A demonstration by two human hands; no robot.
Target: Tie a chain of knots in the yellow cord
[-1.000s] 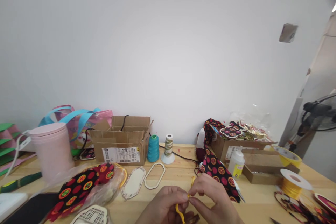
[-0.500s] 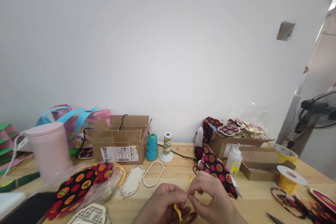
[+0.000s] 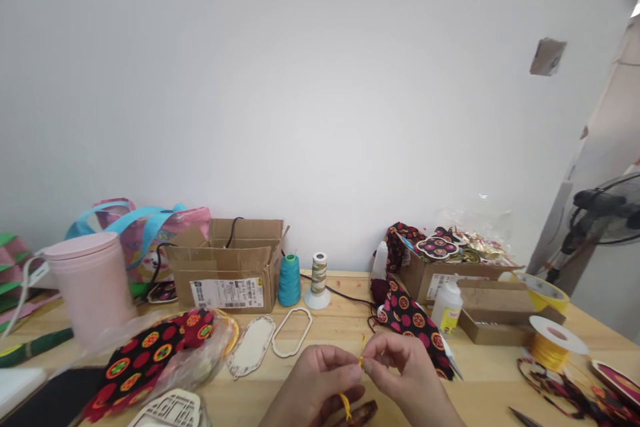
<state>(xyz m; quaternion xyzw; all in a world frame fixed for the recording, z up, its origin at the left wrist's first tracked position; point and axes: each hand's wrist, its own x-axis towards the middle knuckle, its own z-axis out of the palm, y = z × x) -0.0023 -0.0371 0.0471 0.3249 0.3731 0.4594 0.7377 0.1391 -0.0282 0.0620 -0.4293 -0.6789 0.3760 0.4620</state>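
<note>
Thin yellow cord (image 3: pixel 360 361) pinched at the bottom centre of the view, low over the pale wooden table (image 3: pixel 345 330), one short end poking up at 12 o'clock from the pinch, a loop (image 3: pixel 345 405) hanging down at 6 o'clock. Left hand (image 3: pixel 315 383) closed on the cord from 9 o'clock, fingertips (image 3: pixel 350 373) pressed narrow against it. Right hand (image 3: pixel 407 373) meeting it from 3 o'clock, thumb and forefinger (image 3: pixel 373 361) nipped tight on the same cord, knuckles of both hands almost touching. Small dark brown oval piece (image 3: pixel 363 412) just under the hands at 6 o'clock, partly hidden.

Outward from there: black cloth strip with red and orange circles (image 3: pixel 413 323) at 1 o'clock, touching the right hand's far side. White oval frame (image 3: pixel 293 332) and flat white oval plaque (image 3: pixel 253 345) side by side at 10 o'clock. Clear plastic bag of black dotted cloth (image 3: pixel 150 353) at 9 o'clock. Teal thread cone (image 3: pixel 289 280) and green-white thread spool (image 3: pixel 319 277) upright at 11 o'clock, near the wall. Open brown cardboard box (image 3: pixel 225 267) left of those. Pink lidded plastic tub (image 3: pixel 93 283) far at 9 o'clock. Small white glue bottle (image 3: pixel 447 307) at 2 o'clock, before a second cardboard box heaped with patterned pieces (image 3: pixel 450 267). Reel of yellow cord (image 3: pixel 553 345) at 3 o'clock, well apart from the hands.
</note>
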